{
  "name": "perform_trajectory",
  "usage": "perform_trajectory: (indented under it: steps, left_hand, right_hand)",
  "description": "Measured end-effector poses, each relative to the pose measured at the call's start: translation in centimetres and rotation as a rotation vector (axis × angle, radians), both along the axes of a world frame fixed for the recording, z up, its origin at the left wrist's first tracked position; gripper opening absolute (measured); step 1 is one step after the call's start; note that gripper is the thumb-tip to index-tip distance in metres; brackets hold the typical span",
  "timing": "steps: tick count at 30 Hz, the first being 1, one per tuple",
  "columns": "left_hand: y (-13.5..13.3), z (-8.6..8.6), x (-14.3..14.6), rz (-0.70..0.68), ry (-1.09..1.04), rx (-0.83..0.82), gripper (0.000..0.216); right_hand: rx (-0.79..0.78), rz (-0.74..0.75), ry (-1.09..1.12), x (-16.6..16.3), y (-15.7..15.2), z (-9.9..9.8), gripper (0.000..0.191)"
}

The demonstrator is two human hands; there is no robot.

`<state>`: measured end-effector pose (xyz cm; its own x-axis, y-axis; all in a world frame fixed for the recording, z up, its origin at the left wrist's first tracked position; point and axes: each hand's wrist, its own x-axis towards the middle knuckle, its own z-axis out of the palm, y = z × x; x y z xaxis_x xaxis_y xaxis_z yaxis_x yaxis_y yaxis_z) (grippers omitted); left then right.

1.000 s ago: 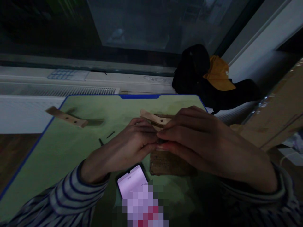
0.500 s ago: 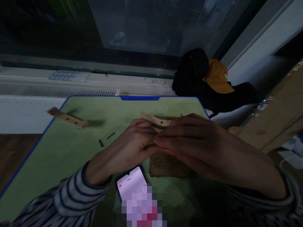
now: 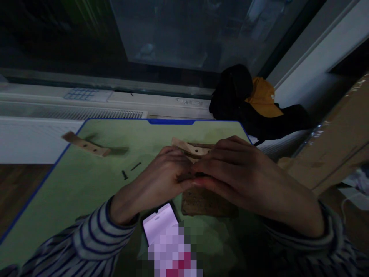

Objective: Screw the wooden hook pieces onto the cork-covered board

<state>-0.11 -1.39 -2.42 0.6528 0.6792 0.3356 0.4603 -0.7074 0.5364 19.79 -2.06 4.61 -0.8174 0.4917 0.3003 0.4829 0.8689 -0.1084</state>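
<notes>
Above a brown, rough-faced block [image 3: 206,204], my left hand [image 3: 168,169] and my right hand [image 3: 239,167] meet with fingertips together. Both are closed, and whatever sits between the fingers is hidden by them. Just behind the hands is a curved wooden strip [image 3: 187,147] with small holes; I cannot tell whether a hand touches it. A similar wooden strip with two holes [image 3: 89,146] lies at the table's left edge. Two small dark screws, a thicker one [image 3: 124,175] and a thinner one [image 3: 135,166], lie left of my left hand.
A phone [image 3: 160,219] with a lit screen lies on the green, blue-edged table [image 3: 95,196] in front of me. Behind are a radiator [image 3: 72,112] and a window. A black bag [image 3: 233,92] with a yellow cap [image 3: 261,96] stands back right, and a cardboard box [image 3: 331,142] on the right.
My right hand has shifted slightly left, and its thumb side has tilted a little. My left hand stays almost in place. The view has moved slightly.
</notes>
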Motion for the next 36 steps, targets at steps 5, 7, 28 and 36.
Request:
perform_trajectory:
  steps: [5, 7, 28, 36]
  left_hand:
    - [0.12, 0.00, -0.02, -0.032, -0.035, -0.017, 0.009]
    - [0.12, 0.09, -0.13, -0.054, -0.003, -0.049, 0.011]
    - [-0.22, 0.57, -0.17, -0.048, -0.011, -0.027, 0.013]
    - [0.13, 0.55, -0.32, -0.100, 0.041, -0.063, 0.018]
  right_hand:
    - [-0.053, 0.058, 0.009, 0.44, -0.22, 0.64, 0.031]
    - [-0.065, 0.062, -0.017, 0.46, -0.22, 0.79, 0.026]
    - [-0.051, 0.110, -0.027, 0.34, -0.73, 0.91, 0.026]
    - [0.008, 0.001, -0.048, -0.02, -0.44, 0.50, 0.022]
